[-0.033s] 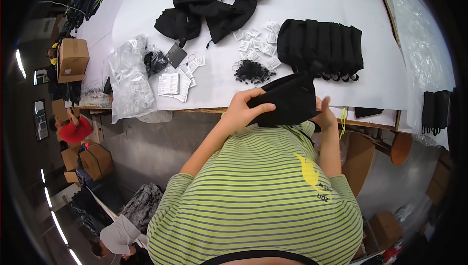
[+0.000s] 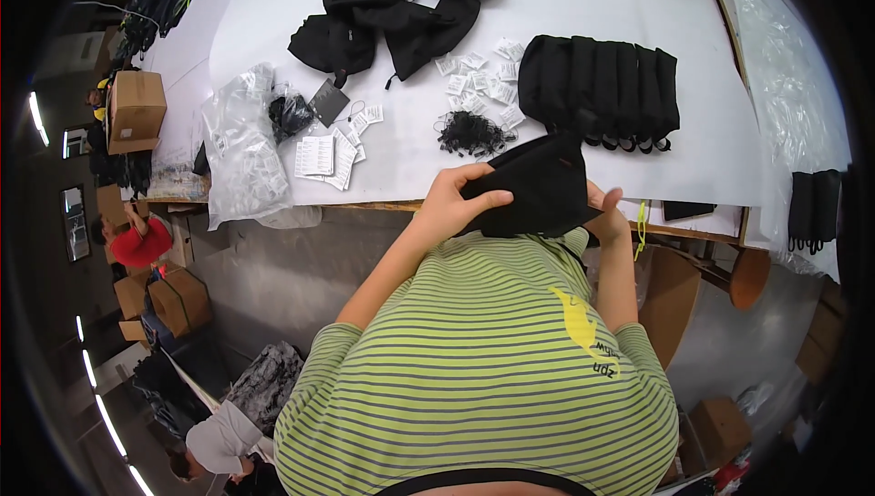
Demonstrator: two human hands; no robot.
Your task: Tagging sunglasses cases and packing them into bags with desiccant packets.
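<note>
Table (image 2: 264, 13): white-topped, its near edge running in front of the person in the striped shirt (image 2: 474, 350).
Black heap (image 2: 406, 17): loose dark fabric pieces, some with pull cords, toward the far edge, left of middle.
Black row (image 2: 602, 86): matching soft pieces side by side, loops facing the near edge, right half of table.
Clear bag (image 2: 246, 154): crumpled plastic, near left corner area, lower end hanging over the near edge.
Black pouch (image 2: 538, 186): in both hands, raised at the near edge in front of the shirt, far tip just beside the row — lies between left thumb and right index.
Left hand (image 2: 456, 204): gripping pouch's left side; thumb flat across its face, index along upper left, other fingers hidden underneath.
Right hand (image 2: 608, 215): at pouch's right edge; index touching it, thumb up and off the fabric — remaining fingers hidden, can't tell how firmly it grips.
White cards (image 2: 319, 159): fanned stack by the near edge, right of clear bag.
Cord pile (image 2: 474, 134): thin black loops, tangled, just beyond the left hand.
Small tags (image 2: 480, 83): white, scattered between heap and row.
</note>
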